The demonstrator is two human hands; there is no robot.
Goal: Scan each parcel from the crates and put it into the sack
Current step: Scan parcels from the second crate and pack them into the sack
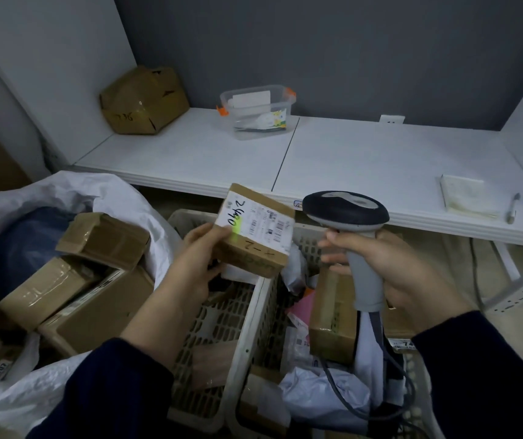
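My left hand holds a small brown cardboard parcel above the crates, its white label with handwritten digits and barcodes facing up. My right hand grips the grey handle of a barcode scanner, whose dark head points left at the parcel from close by. Below stand two white perforated plastic crates with boxes and poly mailers inside. At the left lies the open white sack, holding several brown boxes and a dark blue bag.
A white shelf runs behind, with a dented brown box, a clear plastic tub, a notepad and a pen. The scanner's cable loops over the right crate. A brown box sits in that crate.
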